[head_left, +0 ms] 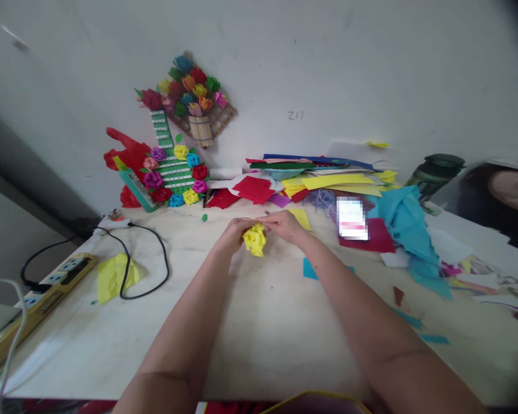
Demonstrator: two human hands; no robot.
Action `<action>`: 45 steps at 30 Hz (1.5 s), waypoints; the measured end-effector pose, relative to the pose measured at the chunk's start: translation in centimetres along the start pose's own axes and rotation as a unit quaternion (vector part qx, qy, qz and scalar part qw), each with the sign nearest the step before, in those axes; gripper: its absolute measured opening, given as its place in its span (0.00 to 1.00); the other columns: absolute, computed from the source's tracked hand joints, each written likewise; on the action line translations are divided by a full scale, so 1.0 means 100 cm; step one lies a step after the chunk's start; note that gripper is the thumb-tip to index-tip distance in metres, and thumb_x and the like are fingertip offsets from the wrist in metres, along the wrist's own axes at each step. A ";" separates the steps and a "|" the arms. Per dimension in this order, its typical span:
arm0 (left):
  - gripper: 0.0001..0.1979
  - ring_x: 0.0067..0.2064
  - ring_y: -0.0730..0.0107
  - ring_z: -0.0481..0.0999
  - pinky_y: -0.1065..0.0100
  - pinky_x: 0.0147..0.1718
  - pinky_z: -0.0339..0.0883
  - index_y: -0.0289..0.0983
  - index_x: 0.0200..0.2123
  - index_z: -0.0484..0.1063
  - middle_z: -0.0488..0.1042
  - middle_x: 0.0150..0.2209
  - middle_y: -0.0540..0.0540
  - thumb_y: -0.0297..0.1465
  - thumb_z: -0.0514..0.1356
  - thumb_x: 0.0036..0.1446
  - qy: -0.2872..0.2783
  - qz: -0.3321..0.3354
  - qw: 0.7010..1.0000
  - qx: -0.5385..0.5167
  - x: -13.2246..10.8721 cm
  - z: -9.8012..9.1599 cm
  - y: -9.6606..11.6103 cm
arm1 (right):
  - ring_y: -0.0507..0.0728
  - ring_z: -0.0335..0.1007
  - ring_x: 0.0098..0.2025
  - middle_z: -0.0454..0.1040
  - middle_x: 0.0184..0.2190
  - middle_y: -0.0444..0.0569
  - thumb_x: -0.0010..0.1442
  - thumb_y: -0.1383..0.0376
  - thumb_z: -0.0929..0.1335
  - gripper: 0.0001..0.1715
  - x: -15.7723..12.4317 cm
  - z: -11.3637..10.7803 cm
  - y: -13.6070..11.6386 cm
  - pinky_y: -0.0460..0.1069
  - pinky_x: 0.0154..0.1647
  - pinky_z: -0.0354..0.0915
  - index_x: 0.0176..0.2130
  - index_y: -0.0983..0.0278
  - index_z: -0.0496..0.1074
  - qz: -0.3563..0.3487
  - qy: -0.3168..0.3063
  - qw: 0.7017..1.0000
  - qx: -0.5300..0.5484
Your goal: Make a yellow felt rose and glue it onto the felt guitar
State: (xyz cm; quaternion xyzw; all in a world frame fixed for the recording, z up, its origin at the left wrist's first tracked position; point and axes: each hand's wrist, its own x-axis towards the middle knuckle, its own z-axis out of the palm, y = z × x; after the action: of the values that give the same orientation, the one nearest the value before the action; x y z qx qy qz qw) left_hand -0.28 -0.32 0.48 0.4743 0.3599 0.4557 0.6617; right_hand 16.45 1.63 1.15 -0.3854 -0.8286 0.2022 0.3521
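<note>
In the middle of the table, my left hand (233, 234) is closed round the back of a crumpled yellow paper flower (254, 240), whose folded petals face me. My right hand (285, 225) meets it from the other side, fingers pinched together at the flower's far edge. A thin, small tip pokes up by the right fingers, too small to name. Just behind the right hand lies a yellow paper sheet (300, 219). A blue paper piece (309, 268) is partly covered by my right forearm.
Stacked coloured paper (336, 183) lies along the wall. A guitar-shaped flower craft (172, 167) and a glue bottle (137, 188) stand at back left. A power strip (56, 287) and black cable (166, 267) lie left. Blue crepe paper (408, 230), a phone (351, 218) and scraps lie right.
</note>
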 end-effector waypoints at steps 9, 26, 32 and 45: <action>0.12 0.25 0.62 0.74 0.64 0.28 0.66 0.29 0.27 0.73 0.75 0.24 0.40 0.33 0.60 0.43 -0.023 0.018 0.999 0.023 -0.002 -0.001 0.001 | 0.50 0.69 0.27 0.76 0.29 0.48 0.53 0.64 0.64 0.15 0.000 -0.001 -0.001 0.45 0.30 0.64 0.40 0.65 0.74 0.031 -0.011 0.993 0.114; 0.10 0.28 0.62 0.75 0.64 0.31 0.66 0.29 0.29 0.73 0.75 0.27 0.39 0.32 0.60 0.45 -0.044 0.017 0.999 0.003 -0.001 -0.003 -0.002 | 0.52 0.69 0.31 0.76 0.30 0.48 0.54 0.64 0.63 0.13 0.001 0.003 0.000 0.44 0.31 0.60 0.35 0.62 0.76 -0.063 0.054 0.991 -0.107; 0.11 0.28 0.62 0.75 0.65 0.30 0.66 0.28 0.28 0.74 0.76 0.27 0.39 0.32 0.61 0.44 -0.035 0.001 0.999 0.000 0.000 -0.005 -0.003 | 0.51 0.68 0.30 0.75 0.29 0.47 0.53 0.66 0.64 0.11 0.002 0.005 0.001 0.43 0.30 0.60 0.34 0.62 0.76 -0.070 0.060 0.991 -0.098; 0.13 0.29 0.62 0.75 0.64 0.32 0.66 0.27 0.31 0.75 0.76 0.29 0.38 0.32 0.62 0.42 -0.036 0.002 0.999 -0.009 0.001 -0.005 -0.006 | 0.52 0.68 0.33 0.73 0.28 0.47 0.45 0.72 0.68 0.06 0.008 0.002 -0.001 0.46 0.33 0.63 0.25 0.64 0.75 -0.013 0.066 0.997 0.031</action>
State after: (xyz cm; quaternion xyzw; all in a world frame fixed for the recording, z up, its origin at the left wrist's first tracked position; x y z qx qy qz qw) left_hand -0.56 -0.15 -0.24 0.4853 0.3305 0.4427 0.6777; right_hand 15.89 2.18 1.40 -0.3766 -0.8017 0.1969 0.4203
